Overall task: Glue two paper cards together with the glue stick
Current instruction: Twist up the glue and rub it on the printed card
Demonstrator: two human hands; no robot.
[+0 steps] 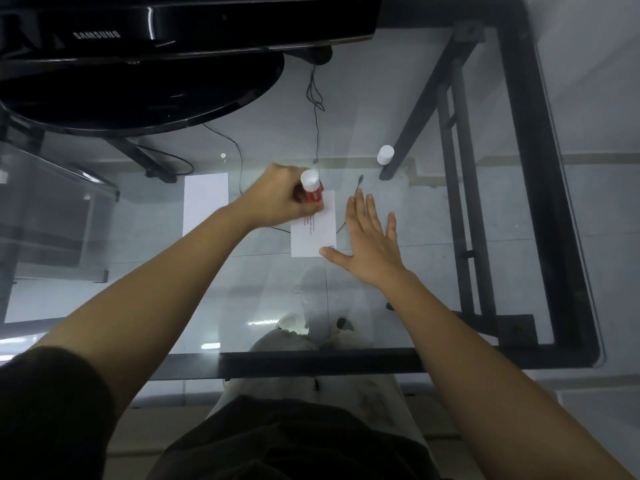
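A white paper card (320, 233) with red print along its left side lies flat on the glass table. My left hand (278, 195) is shut on a red and white glue stick (311, 188), held over the card's far left corner with its white end pointing up. My right hand (370, 237) rests flat and open on the glass beside the card's right edge, its thumb touching the near right corner. A second, plain white card (205, 202) lies on the glass to the left, apart from both hands.
The glue stick's white cap (385, 154) stands on the glass at the far right. A black Samsung monitor base (138, 95) fills the far left. Thin black cables (317, 109) run behind the card. The black table frame (540, 202) borders the right and near edges.
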